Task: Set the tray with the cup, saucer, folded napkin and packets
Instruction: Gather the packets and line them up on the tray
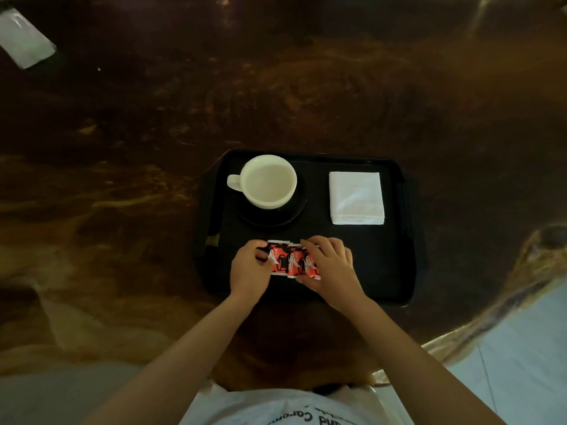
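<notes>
A black tray (399, 265) lies on the dark wooden table. At its back left a white cup (268, 182), empty and with its handle to the left, stands on a black saucer (291, 214). A folded white napkin (356, 197) lies at the back right. Along the tray's front, three red, black and white packets (291, 260) lie side by side, overlapping. My left hand (250, 268) grips their left end and my right hand (329, 265) covers their right end, fingers curled over the top edge.
The dark wooden table (153, 148) spreads wide around the tray, with an irregular edge at the right over a pale floor (527, 348). A white wrapper or packet (24, 41) lies at the far left corner.
</notes>
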Tool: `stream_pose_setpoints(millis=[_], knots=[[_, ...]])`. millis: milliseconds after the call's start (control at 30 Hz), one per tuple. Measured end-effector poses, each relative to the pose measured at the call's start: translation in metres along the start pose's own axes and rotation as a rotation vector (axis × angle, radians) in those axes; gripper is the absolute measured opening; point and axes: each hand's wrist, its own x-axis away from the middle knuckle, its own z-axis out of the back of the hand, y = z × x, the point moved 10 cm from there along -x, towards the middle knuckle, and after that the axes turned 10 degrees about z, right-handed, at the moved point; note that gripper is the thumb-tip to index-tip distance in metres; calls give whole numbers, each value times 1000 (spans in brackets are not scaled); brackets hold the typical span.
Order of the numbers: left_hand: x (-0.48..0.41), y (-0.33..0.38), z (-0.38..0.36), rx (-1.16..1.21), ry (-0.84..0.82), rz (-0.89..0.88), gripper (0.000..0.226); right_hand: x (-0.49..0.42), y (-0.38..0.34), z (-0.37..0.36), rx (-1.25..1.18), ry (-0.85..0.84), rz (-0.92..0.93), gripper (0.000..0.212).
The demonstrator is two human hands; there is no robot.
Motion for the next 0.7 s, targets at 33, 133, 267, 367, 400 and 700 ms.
stream_pose_setpoints(millis=[33, 133, 267, 367, 400, 700], knots=[[1, 1, 0, -8, 3, -9, 37, 0, 0, 0, -1, 0, -3, 70], [3, 4, 1, -18, 3, -27, 37, 0, 1, 0, -4, 2, -10, 71], [4, 6, 3, -30, 6, -50, 37, 1, -1, 1, -3, 14, -7, 72], [8, 10, 7, -100, 57, -88, 40, 5, 4, 2, -68, 9, -19, 81], [10, 11, 9, -125, 82, -110, 43, 7, 7, 4, -104, 8, -21, 85], [36, 48, -45, -642, -7, -613, 71, 10, 27, 11, -32, -63, 12, 75]])
